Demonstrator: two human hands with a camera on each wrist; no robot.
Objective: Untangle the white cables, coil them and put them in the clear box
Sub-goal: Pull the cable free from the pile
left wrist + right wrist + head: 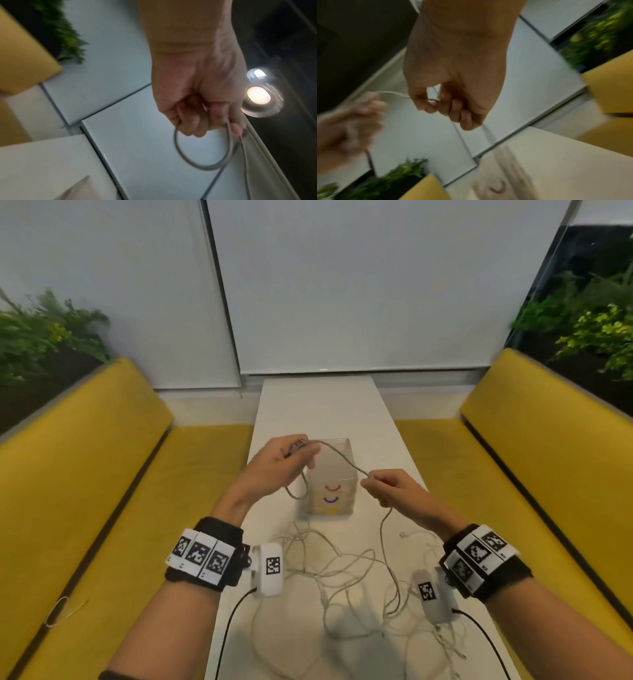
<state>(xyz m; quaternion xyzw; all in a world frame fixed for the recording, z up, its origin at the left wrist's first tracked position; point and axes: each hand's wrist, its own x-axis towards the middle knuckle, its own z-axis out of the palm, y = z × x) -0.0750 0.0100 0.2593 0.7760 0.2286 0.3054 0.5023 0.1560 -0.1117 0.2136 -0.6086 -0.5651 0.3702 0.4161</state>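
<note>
A clear box (330,477) with red, blue and yellow arcs on its front stands on the narrow white table (318,405). My left hand (291,457) is raised at the box's left and grips a white cable (339,455), with one small loop (202,152) hanging under its fingers. The cable arcs across the box top to my right hand (383,486), which pinches it between thumb and forefinger (426,104). From there it drops to a tangle of white cables (346,577) on the table in front of the box.
Yellow bench seats (120,474) flank the table on both sides, with green plants (41,333) behind them. White blinds (342,285) close off the far end. A thin loop of wire (60,611) lies on the left seat.
</note>
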